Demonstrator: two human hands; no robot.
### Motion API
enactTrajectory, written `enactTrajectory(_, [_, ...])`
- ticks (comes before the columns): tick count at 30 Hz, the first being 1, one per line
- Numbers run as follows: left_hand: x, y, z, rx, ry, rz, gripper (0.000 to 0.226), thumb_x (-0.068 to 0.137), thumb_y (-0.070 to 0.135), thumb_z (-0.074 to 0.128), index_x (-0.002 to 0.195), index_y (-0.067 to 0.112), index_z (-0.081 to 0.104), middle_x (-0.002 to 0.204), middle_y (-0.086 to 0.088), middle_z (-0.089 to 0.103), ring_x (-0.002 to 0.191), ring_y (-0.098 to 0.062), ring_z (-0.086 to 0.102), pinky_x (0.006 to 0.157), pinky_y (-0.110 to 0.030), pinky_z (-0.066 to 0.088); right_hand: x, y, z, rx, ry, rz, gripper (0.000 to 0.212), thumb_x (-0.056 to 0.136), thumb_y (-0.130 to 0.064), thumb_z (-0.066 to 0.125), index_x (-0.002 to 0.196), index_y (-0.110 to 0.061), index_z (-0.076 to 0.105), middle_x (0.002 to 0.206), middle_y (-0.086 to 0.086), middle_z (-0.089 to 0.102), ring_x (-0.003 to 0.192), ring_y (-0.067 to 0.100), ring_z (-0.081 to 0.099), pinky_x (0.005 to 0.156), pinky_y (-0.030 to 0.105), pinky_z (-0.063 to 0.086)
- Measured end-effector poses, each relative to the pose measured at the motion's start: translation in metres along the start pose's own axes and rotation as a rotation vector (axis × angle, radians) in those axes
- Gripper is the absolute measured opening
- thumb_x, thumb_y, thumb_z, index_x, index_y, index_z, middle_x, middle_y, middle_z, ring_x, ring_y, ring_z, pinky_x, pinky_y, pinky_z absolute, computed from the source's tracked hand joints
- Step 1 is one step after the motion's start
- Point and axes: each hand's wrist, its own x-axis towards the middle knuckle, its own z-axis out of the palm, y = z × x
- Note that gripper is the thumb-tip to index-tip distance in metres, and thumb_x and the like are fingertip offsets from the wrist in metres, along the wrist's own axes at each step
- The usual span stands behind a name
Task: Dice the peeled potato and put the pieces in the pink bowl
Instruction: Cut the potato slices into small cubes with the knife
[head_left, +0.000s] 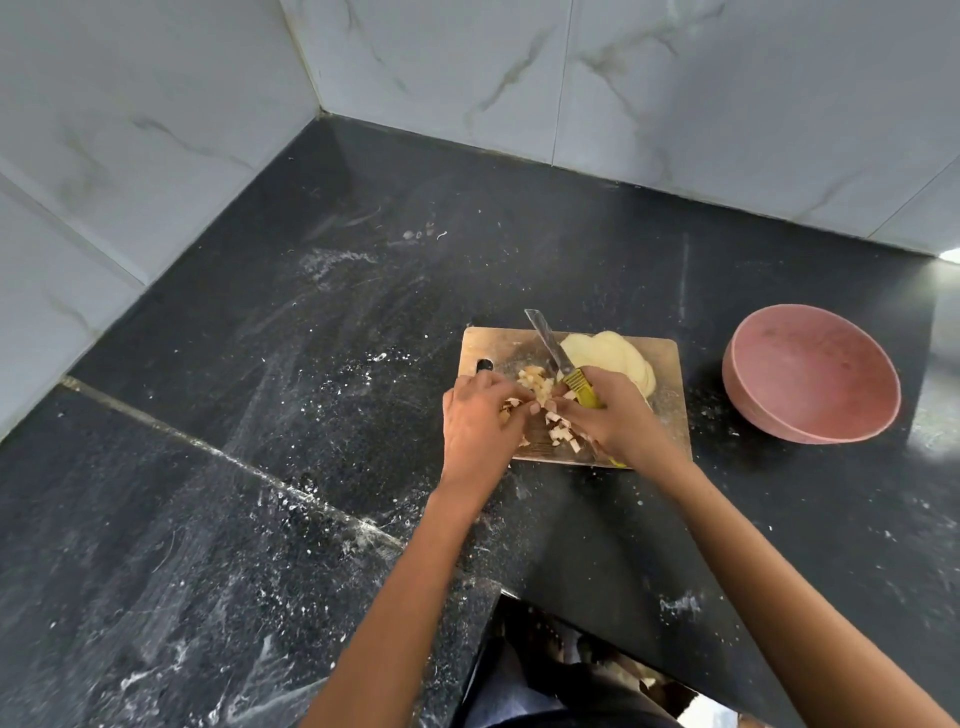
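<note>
A wooden cutting board (667, 410) lies on the black counter. Pale potato slices (613, 353) are fanned out at its far side. A pile of small diced potato pieces (540, 389) sits in the middle of the board. My right hand (613, 415) grips the yellow-green handle of a knife (548, 345), blade pointing away to the upper left, while its fingertips touch the pile. My left hand (480, 415) cups the dice from the left, fingers curled around some pieces. The pink bowl (810, 374) stands to the right of the board with nothing visible inside.
The black stone counter (311, 364) is dusted with white specks and runs into a corner of white marbled wall tiles (467, 78). The counter's front edge steps back near my body at the bottom.
</note>
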Motion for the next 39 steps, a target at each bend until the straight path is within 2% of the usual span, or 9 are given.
enactTrajectory(3, [0.005, 0.002, 0.001, -0.091, 0.007, -0.009, 0.001, 0.086, 0.018, 0.069, 0.086, 0.018, 0.070, 0.093, 0.004, 0.068, 0.096, -0.018, 0.055, 0.089, -0.041, 0.042, 0.000, -0.003, -0.006, 0.153, -0.031, 0.056, 0.012, 0.091, -0.019, 0.064, 0.085, -0.010, 0.057, 0.052, 0.000, 0.051, 0.032, 0.006, 0.039, 0.035, 0.018, 0.032])
enactTrajectory(9, [0.008, 0.009, -0.003, -0.312, -0.083, -0.082, 0.010, 0.088, 0.015, 0.068, 0.094, 0.019, 0.075, 0.084, 0.011, 0.072, 0.079, 0.000, 0.065, 0.074, -0.023, 0.054, 0.002, -0.002, -0.006, -0.023, -0.012, 0.030, 0.014, 0.094, -0.025, 0.060, 0.086, -0.015, 0.053, 0.067, 0.000, 0.061, 0.039, 0.010, 0.048, 0.041, 0.019, 0.038])
enactTrajectory(14, [0.012, 0.012, -0.005, -0.403, -0.118, -0.114, 0.007, 0.082, 0.015, 0.075, 0.089, 0.014, 0.076, 0.079, 0.008, 0.072, 0.073, -0.001, 0.066, 0.069, -0.018, 0.055, 0.000, -0.001, -0.007, 0.199, 0.019, 0.067, 0.010, 0.086, -0.018, 0.071, 0.082, -0.018, 0.061, 0.060, -0.009, 0.061, 0.040, 0.009, 0.048, 0.038, 0.016, 0.038])
enactTrajectory(20, [0.015, 0.012, 0.000, -0.422, -0.164, -0.202, 0.005, 0.089, 0.012, 0.067, 0.088, 0.015, 0.071, 0.075, 0.004, 0.069, 0.064, -0.001, 0.063, 0.064, -0.020, 0.054, 0.000, 0.000, -0.007, 0.139, -0.050, 0.066, 0.010, 0.090, -0.020, 0.065, 0.087, -0.012, 0.060, 0.059, -0.006, 0.059, 0.040, 0.009, 0.048, 0.039, 0.020, 0.038])
enactTrajectory(24, [0.013, 0.017, -0.001, -0.666, -0.171, -0.373, 0.009, 0.092, 0.005, 0.061, 0.096, 0.001, 0.068, 0.075, -0.003, 0.068, 0.063, -0.004, 0.063, 0.059, -0.016, 0.052, -0.003, -0.001, -0.008, 0.243, -0.092, 0.099, 0.010, 0.094, -0.018, 0.060, 0.088, -0.010, 0.059, 0.051, -0.009, 0.057, 0.039, 0.005, 0.046, 0.034, 0.018, 0.034])
enactTrajectory(28, [0.008, 0.023, -0.006, -0.907, -0.130, -0.525, 0.012, 0.091, 0.004, 0.062, 0.097, -0.004, 0.069, 0.079, -0.009, 0.067, 0.064, -0.012, 0.063, 0.060, -0.018, 0.054, -0.004, 0.001, -0.010, 0.278, -0.060, 0.115, 0.007, 0.091, -0.014, 0.064, 0.093, -0.008, 0.062, 0.058, 0.003, 0.055, 0.039, 0.006, 0.046, 0.034, 0.019, 0.036])
enactTrajectory(32, [0.008, 0.025, -0.008, -0.812, -0.106, -0.514, 0.004, 0.085, 0.003, 0.070, 0.082, 0.003, 0.073, 0.074, -0.003, 0.069, 0.060, -0.004, 0.064, 0.057, -0.013, 0.049, -0.007, -0.001, -0.010, 0.168, 0.028, -0.002, 0.015, 0.083, -0.010, 0.073, 0.096, -0.012, 0.065, 0.064, -0.003, 0.062, 0.040, 0.005, 0.048, 0.040, 0.021, 0.043])
enactTrajectory(35, [0.009, 0.027, -0.007, -0.771, -0.157, -0.497, 0.010, 0.084, 0.005, 0.072, 0.075, 0.009, 0.074, 0.071, 0.001, 0.070, 0.061, -0.002, 0.063, 0.056, -0.013, 0.048, -0.006, -0.003, -0.006, 0.082, 0.057, -0.051, 0.016, 0.079, -0.015, 0.076, 0.092, -0.009, 0.067, 0.064, -0.003, 0.063, 0.045, 0.003, 0.049, 0.051, 0.029, 0.046])
enactTrajectory(39, [0.009, 0.031, -0.006, -0.860, -0.150, -0.625, 0.008, 0.085, 0.004, 0.068, 0.080, 0.003, 0.075, 0.067, -0.001, 0.070, 0.061, -0.006, 0.063, 0.054, -0.016, 0.050, -0.007, -0.005, -0.004, 0.127, 0.079, -0.049, 0.010, 0.077, -0.015, 0.078, 0.082, -0.016, 0.069, 0.056, -0.012, 0.059, 0.044, -0.001, 0.052, 0.048, 0.017, 0.042])
